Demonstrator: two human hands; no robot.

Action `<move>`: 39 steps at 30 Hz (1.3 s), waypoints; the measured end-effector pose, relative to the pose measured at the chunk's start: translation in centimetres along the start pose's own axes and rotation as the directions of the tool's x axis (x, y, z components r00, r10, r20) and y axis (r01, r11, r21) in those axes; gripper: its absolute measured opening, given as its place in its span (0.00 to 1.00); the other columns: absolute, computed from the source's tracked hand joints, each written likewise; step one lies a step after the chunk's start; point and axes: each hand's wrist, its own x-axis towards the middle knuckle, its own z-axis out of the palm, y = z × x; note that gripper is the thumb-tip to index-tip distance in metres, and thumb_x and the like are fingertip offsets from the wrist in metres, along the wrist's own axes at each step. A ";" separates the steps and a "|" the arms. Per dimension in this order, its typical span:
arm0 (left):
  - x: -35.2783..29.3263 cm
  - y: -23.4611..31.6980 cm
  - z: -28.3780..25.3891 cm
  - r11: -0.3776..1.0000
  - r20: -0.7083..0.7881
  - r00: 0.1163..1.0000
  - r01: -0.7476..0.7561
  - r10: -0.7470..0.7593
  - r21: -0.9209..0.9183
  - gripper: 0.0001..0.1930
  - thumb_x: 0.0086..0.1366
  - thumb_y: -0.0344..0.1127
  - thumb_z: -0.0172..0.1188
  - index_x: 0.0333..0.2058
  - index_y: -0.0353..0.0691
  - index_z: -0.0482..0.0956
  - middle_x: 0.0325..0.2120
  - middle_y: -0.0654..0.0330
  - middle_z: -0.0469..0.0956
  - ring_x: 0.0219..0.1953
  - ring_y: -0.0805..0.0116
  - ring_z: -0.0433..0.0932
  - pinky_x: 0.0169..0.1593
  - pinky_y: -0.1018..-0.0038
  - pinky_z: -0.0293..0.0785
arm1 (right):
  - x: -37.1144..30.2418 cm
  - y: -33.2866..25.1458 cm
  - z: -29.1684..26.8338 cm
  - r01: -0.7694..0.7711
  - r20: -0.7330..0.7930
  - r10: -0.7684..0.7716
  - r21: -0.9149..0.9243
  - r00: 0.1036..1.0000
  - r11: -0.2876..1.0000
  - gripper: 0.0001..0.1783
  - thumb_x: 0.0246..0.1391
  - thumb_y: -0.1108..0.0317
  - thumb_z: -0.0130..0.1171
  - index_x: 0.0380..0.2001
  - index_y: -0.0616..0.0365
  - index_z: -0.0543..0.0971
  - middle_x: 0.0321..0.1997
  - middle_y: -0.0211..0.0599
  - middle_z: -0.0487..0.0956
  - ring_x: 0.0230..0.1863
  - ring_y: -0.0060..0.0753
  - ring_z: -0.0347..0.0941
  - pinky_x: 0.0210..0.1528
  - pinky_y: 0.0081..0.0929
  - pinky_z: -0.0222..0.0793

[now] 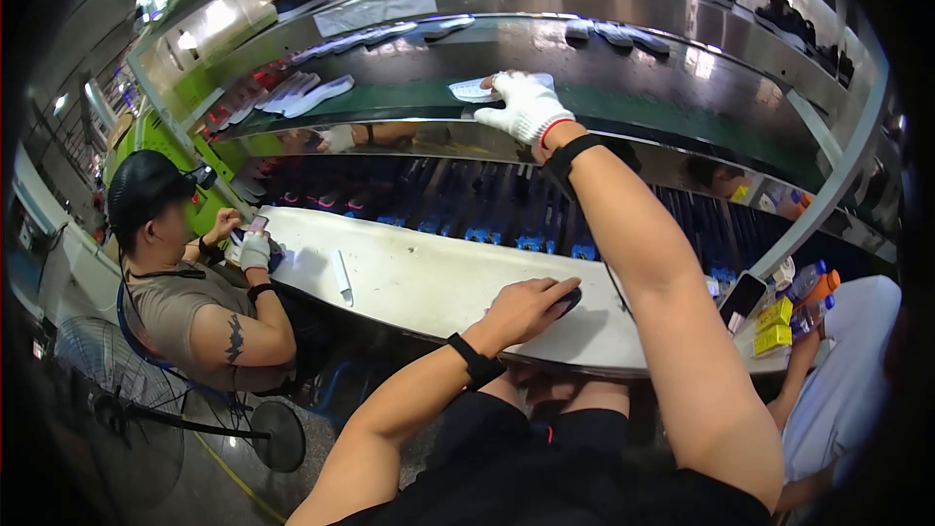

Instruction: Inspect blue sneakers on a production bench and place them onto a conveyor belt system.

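White-gloved right hand is reaching up, fingers closing on a pale flat insole lying on the green conveyor belt. Bare left hand is pressing flat on a dark oval insole resting on the white worktable.

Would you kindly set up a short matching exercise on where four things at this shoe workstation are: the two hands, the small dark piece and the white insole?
Things:
1. right hand
2. left hand
3. dark piece
4. white insole

Places:
A. on the green belt of the upper shelf, under gloved fingers
B. bare, resting on the white worktable
C. in a white glove, stretched up to the conveyor
D. on the worktable, under bare fingertips

Pairs: 1-C, 2-B, 3-D, 4-A
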 end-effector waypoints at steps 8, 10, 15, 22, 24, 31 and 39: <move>-4.5 2.6 1.8 0.901 -0.440 0.870 -0.356 0.223 -0.248 0.31 0.59 0.28 0.78 0.63 0.45 0.85 0.55 0.55 0.87 0.51 0.49 0.85 0.57 0.56 0.82 | -20.5 0.0 -9.3 0.454 -0.593 -0.406 -0.075 0.696 0.888 0.20 0.53 0.74 0.80 0.45 0.53 0.82 0.48 0.41 0.86 0.50 0.52 0.82 0.51 0.45 0.80; -5.2 3.3 0.0 0.952 -0.386 0.899 -0.276 0.208 -0.129 0.32 0.56 0.29 0.78 0.62 0.49 0.87 0.54 0.61 0.88 0.46 0.55 0.82 0.53 0.60 0.78 | -27.7 -0.3 -8.8 0.386 -0.657 -0.082 0.334 0.750 0.860 0.18 0.68 0.63 0.74 0.52 0.60 0.79 0.52 0.50 0.86 0.55 0.47 0.85 0.59 0.42 0.82; -7.1 4.1 0.7 0.874 -0.293 0.947 -0.025 -0.135 -0.485 0.20 0.65 0.23 0.76 0.55 0.35 0.84 0.54 0.47 0.89 0.30 0.71 0.86 0.33 0.74 0.81 | -41.8 -3.7 -3.5 -0.186 -0.057 0.587 0.920 0.807 0.345 0.23 0.74 0.53 0.69 0.53 0.65 0.80 0.53 0.45 0.87 0.51 0.31 0.85 0.57 0.37 0.83; -8.5 5.4 1.0 0.776 -0.275 0.923 0.040 -0.270 -0.629 0.08 0.70 0.20 0.70 0.41 0.30 0.77 0.58 0.33 0.85 0.37 0.69 0.90 0.37 0.76 0.85 | -44.3 -9.6 -0.5 -0.061 -0.145 0.664 0.959 0.733 0.277 0.25 0.72 0.49 0.71 0.51 0.62 0.78 0.64 0.66 0.83 0.54 0.40 0.88 0.57 0.37 0.84; -8.6 5.8 0.9 0.707 -0.256 0.918 0.036 -0.302 -0.707 0.06 0.73 0.23 0.68 0.42 0.30 0.78 0.60 0.32 0.84 0.40 0.66 0.91 0.40 0.75 0.86 | -44.0 -9.6 0.1 -0.031 -0.152 0.459 0.929 0.875 0.368 0.19 0.69 0.61 0.74 0.50 0.62 0.78 0.73 0.74 0.76 0.50 0.40 0.89 0.53 0.35 0.85; -8.5 6.5 0.2 0.844 -0.232 0.960 0.009 -0.158 -0.536 0.14 0.71 0.35 0.76 0.40 0.32 0.80 0.56 0.32 0.86 0.39 0.64 0.91 0.39 0.73 0.86 | -44.7 -9.6 3.5 -0.082 -0.166 0.418 0.853 0.893 0.515 0.19 0.62 0.66 0.81 0.45 0.58 0.79 0.75 0.64 0.76 0.48 0.41 0.89 0.47 0.31 0.85; -8.3 5.4 0.8 0.927 -0.263 0.962 -0.035 -0.070 -0.374 0.18 0.64 0.38 0.82 0.33 0.35 0.79 0.55 0.43 0.89 0.30 0.65 0.88 0.31 0.73 0.83 | -45.3 -8.4 4.2 -0.097 -0.180 0.373 0.782 0.910 0.616 0.21 0.59 0.66 0.82 0.42 0.57 0.76 0.70 0.64 0.81 0.48 0.43 0.91 0.43 0.30 0.86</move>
